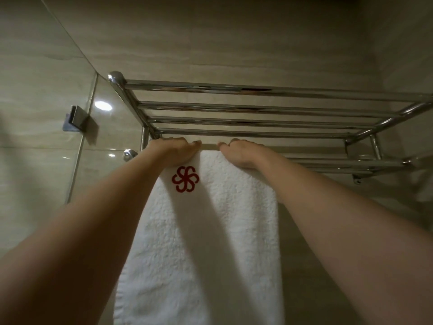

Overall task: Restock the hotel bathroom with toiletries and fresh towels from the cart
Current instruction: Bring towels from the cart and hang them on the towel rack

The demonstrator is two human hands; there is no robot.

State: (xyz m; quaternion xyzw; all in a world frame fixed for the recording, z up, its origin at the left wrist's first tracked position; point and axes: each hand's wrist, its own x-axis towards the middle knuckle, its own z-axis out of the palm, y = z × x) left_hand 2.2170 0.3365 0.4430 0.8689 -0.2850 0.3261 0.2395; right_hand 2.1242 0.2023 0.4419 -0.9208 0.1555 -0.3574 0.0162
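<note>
Obs: white towel (210, 231) hangs over the lower rail (328, 164) of a chrome towel rack (234, 106) fixed to the tiled wall (234, 43). Its front panel drops straight down and out of view at the bottom. The red embroidered logo (185, 178) faces out, near the top left of the towel.

Left hand (174, 150) and right hand (239, 152) both rest on the towel's fold at the rail, close to each other. On each hand the fingers lie side by side and bend over the top of the fold, tips pointing inward. Thumbs are hidden. Cannot tell whether either hand pinches the cloth or only presses it down.

Step, as judged: squaring the towel on the rail.

Risks:
- The back panel is not visible. If the front is much the longer side, its weight may drag the towel off the smooth rail once the hands lift.
- The hands sit at centre and left; an uneven pull could skew the fold and tilt the logo.
- The towel's left edge hangs near the rack's left upright and the glass shower panel (46, 137); sliding it further left could bunch it there.
- The rack's top shelf holds nothing, so by my reading folded towels are not yet placed there.
</note>
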